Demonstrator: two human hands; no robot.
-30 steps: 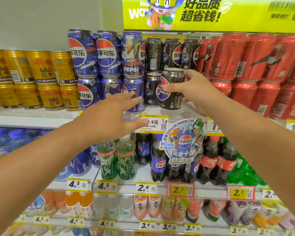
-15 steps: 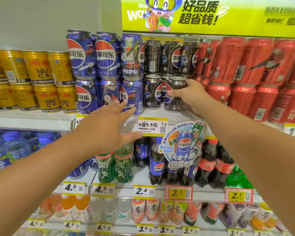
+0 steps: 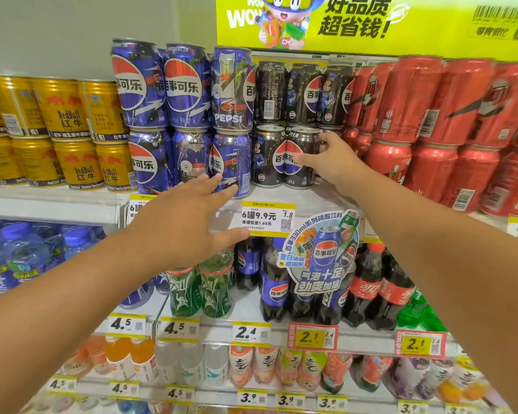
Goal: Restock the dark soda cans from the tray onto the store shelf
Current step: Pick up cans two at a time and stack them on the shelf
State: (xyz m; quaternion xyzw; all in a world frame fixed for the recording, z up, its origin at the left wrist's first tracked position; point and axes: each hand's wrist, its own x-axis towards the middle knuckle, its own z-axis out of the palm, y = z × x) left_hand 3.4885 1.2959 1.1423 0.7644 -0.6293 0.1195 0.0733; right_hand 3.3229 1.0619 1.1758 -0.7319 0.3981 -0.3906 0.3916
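Dark Pepsi cans stand in two tiers on the top shelf [image 3: 281,195], between blue Pepsi cans and red cola cans. My right hand [image 3: 329,161] is wrapped around a dark soda can [image 3: 299,158] in the lower tier, standing on the shelf next to another dark can [image 3: 266,158]. More dark cans [image 3: 304,95] sit stacked above. My left hand [image 3: 186,222] hovers open, fingers spread, in front of the shelf edge below the blue Pepsi cans [image 3: 231,162], holding nothing. No tray is in view.
Gold Red Bull cans [image 3: 60,132] fill the shelf's left, red cola cans [image 3: 431,130] its right. A price tag [image 3: 268,218] and round promo sign [image 3: 320,258] hang on the shelf edge. Bottled drinks fill the lower shelves. A yellow banner [image 3: 371,22] tops the display.
My right hand has pushed the dark can back from the shelf front into the lower row beside the other dark can. My left hand stayed open near the shelf edge.
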